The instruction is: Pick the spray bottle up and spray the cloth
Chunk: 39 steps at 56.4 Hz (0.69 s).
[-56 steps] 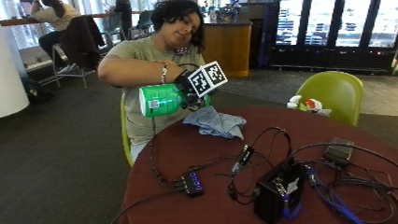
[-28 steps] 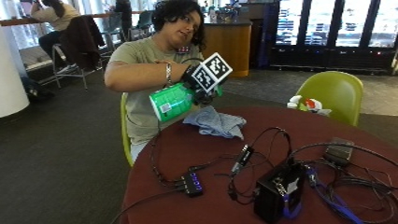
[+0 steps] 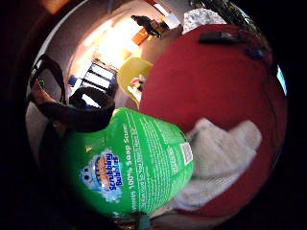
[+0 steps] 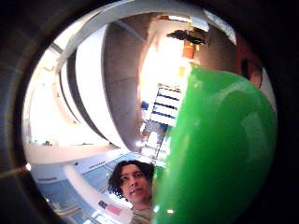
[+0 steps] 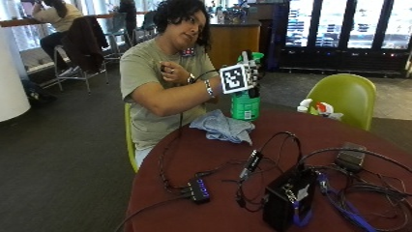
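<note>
I see the gloved right hand wrapped around the green spray bottle, upright just above the table, right beside the crumpled cloth.

A round dark red worktop carries a black box near its front edge, with black cables looping across the surface to a small hub with blue lights and a grey adapter. Blue cable lies just beside the box. A yellow-green chair stands beyond the worktop, with a white and red object in front of it
</note>
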Tool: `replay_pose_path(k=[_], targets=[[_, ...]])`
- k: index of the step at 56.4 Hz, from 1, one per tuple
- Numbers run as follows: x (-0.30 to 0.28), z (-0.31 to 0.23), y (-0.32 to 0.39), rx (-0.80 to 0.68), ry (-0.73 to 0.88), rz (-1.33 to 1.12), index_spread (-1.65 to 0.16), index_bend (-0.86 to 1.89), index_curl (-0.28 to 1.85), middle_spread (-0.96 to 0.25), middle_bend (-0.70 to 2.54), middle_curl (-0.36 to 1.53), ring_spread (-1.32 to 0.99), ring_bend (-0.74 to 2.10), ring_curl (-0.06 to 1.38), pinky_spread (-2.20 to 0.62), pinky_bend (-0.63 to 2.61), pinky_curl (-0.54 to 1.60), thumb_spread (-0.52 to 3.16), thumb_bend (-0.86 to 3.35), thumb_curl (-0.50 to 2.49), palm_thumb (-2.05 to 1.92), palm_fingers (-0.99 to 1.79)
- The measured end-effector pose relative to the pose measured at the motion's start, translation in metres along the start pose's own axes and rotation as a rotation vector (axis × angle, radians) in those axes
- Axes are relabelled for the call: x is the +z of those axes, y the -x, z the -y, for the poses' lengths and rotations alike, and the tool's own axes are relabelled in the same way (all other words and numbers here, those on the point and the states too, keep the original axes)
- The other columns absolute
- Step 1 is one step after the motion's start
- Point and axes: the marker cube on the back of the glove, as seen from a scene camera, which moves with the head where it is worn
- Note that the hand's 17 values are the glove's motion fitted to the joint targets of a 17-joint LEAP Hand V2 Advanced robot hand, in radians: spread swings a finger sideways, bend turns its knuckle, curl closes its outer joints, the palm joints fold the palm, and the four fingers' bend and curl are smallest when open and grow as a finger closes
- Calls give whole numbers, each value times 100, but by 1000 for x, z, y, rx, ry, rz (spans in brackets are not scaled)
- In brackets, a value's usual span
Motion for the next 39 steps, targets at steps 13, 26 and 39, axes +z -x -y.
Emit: replay_pose_path(k=[13,26,39], targets=[[44,20,-43,25,11,0,-22,21,64,-17,56,56,-16,59,49,-19,42,42,46,-2,78,106,130],[59,58,-53,-35,-60,-63,-23,22,64,-17,56,56,-17,60,49,-23,42,42,45,-3,78,104,133],[73,83,-57,-50,-133,-106,-24,23,64,-18,56,56,-19,60,49,-27,43,42,42,-3,79,102,134]])
